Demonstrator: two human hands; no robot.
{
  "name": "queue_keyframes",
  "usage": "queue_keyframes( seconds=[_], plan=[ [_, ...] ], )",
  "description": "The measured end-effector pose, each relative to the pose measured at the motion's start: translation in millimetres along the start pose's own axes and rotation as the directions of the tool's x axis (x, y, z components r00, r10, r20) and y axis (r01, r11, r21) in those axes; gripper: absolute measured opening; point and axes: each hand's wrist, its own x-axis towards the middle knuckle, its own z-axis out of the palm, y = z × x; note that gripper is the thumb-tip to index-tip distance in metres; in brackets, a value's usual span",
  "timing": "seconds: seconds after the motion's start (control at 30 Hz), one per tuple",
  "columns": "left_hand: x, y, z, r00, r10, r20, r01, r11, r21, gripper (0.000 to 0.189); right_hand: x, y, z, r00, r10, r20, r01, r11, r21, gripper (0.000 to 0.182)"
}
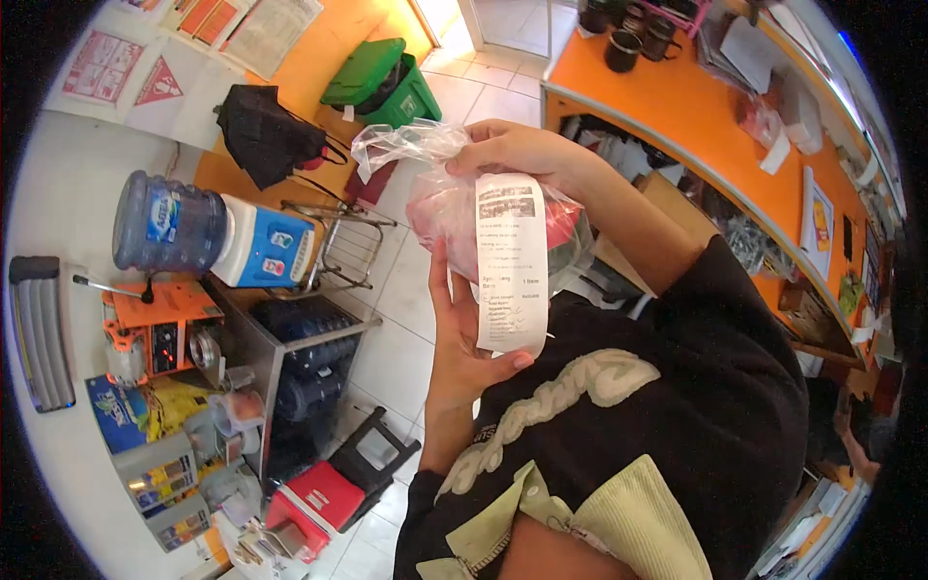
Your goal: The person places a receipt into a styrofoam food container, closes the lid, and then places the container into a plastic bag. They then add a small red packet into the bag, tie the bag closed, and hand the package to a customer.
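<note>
My right hand (518,154) grips the gathered neck of a clear plastic bag (428,217), and the loose end of the bag sticks out to the left of its fingers. Inside the bag are red or pink contents and what looks like a clear container, blurred by the film. A long white printed receipt (511,254) lies against the front of the bag, with pen marks on its lower part. Below it, my left hand (471,319) supports the bag from underneath, its thumb at the receipt's bottom end and its fingers behind and beside the bag.
An orange counter (696,123) with black mugs (623,51) runs along the right. At left stand a water dispenser (268,243), an orange sealing machine (167,326) and a metal-edged table (319,333). A green bin (399,90), red box (319,500) and black stool (377,457) rest lower down.
</note>
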Motion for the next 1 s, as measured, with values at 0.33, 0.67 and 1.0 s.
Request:
queue_keyframes(
  seconds=[0.33, 0.67, 1.0],
  plan=[
    [117.1, 32.8, -51.3, 0.999, -0.029, 0.021, 0.029, 0.999, -0.033, 0.14, 113.5, -50.3, -31.2, 0.998, 0.025, -0.059, -0.024, 1.0, 0.017, 0.035],
    [226.6, 54.0, -108.7, 0.978, -0.124, 0.167, 0.135, 0.989, -0.056, 0.138, 192.2, -82.7, -80.0, 0.995, -0.018, -0.094, 0.023, 0.999, 0.047, 0.037],
    [310.1, 94.7, -182.7, 0.963, -0.121, 0.241, 0.148, 0.984, -0.095, 0.138, 292.4, -114.2, -58.9, 0.976, -0.076, -0.204, 0.077, 0.997, -0.003, 0.03]
  ],
)
